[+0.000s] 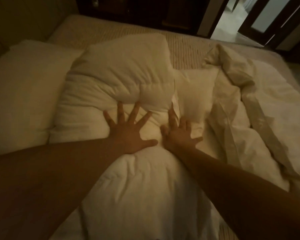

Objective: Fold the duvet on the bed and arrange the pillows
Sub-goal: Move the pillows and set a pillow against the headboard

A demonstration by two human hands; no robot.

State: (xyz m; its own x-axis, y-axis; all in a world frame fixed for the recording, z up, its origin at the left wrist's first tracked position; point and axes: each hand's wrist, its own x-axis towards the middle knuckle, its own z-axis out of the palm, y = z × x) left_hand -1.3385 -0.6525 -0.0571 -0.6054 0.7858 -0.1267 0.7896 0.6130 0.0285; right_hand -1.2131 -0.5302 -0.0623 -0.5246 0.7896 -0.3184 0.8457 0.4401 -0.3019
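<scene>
A thick white duvet [137, 184] lies bunched in the middle of the bed, its far part [121, 73] folded up into a puffy heap. My left hand [128, 132] presses flat on it with fingers spread wide. Beside it my right hand [178, 134] also lies flat on the duvet, fingers apart. Neither hand grips the fabric. A white pillow [22, 94] lies at the left, next to the duvet. A smaller white cushion or fold [196, 94] shows just beyond my right hand.
A crumpled white sheet [249, 118] spreads over the right side of the bed. Bare striped mattress [185, 49] shows at the far side. Dark furniture [137, 13] stands behind the bed, and an open doorway [232, 19] is at the upper right.
</scene>
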